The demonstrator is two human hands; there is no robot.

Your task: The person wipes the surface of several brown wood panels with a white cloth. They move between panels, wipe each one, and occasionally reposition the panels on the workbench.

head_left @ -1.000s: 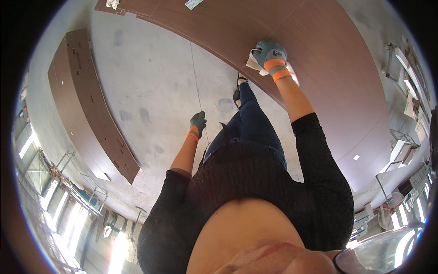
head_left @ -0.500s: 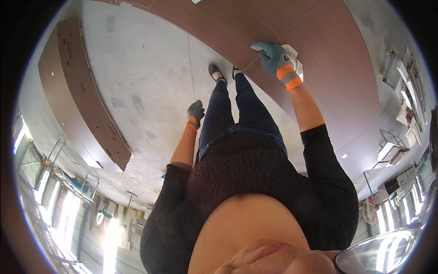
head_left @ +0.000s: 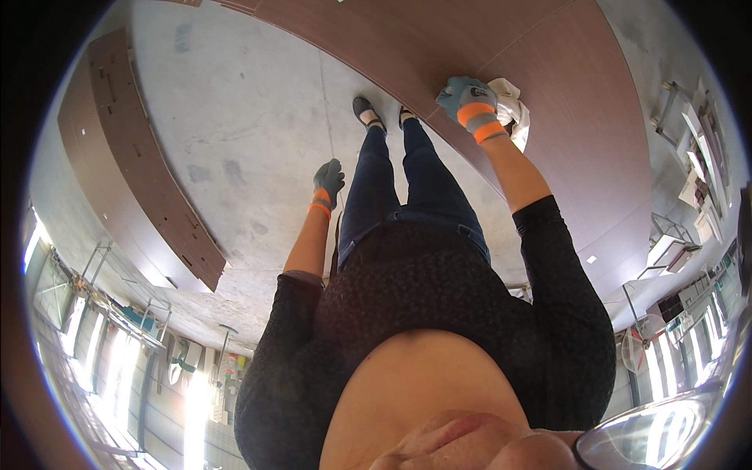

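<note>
My right hand [head_left: 468, 100], in a grey-blue glove with an orange cuff, is closed on a bunched white cloth [head_left: 513, 110] over the brown panel surface [head_left: 572, 149]. Most of the cloth shows on the far side of the hand from my body, and the fingers hide the part they grip. At my left side, above the grey floor, hangs my left hand [head_left: 329, 180] in a matching glove. Its fingers are curled in, and nothing shows in them.
To the left stands another long brown panel stack [head_left: 129, 141] with holes and slots along it. Pale offcuts [head_left: 701, 164] lie by a metal frame at the far right. Near the lower right is a fan [head_left: 642, 341]. My shoes [head_left: 364, 111] are close to the panel's edge.
My right hand has shifted slightly left and turned, its pointing fingers now curled in, and more of the white cloth shows. The left hand has moved a little left and forward.
</note>
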